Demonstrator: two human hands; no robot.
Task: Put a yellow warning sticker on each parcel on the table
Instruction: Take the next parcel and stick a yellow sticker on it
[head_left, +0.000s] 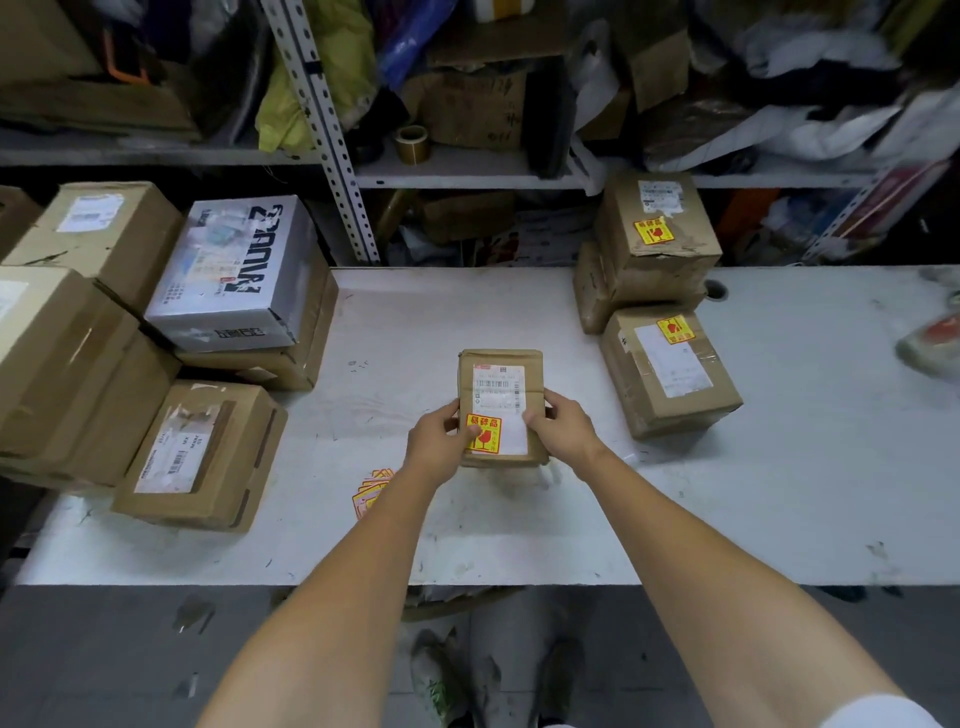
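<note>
1. The small parcel (501, 384) lies flat on the white table (519, 530), near its middle, with its shipping label facing up.
2. A yellow warning sticker (483, 434) sits on the small parcel's near left corner, partly over the white label.
3. The left hand (436, 441) holds the small parcel's left edge, fingers curled round the side and thumb pressing on the sticker.
4. The right hand (561, 423) holds the small parcel's right edge, thumb on the white label and fingers wrapped over the side.
5. A fanned pile of spare stickers (371, 491) lies on the table just near-left of the small parcel, partly hidden by the left forearm.
6. To the right of the small parcel stands a brown box (670, 374) with a yellow sticker on its top.
7. Beyond that, to the far right of the small parcel, a stacked box (657, 249) also carries a yellow sticker.
8. Well to the left of the small parcel are several boxes, among them a low brown box (202, 457) and a white printed box (234, 270); no yellow sticker shows on their tops.
</note>
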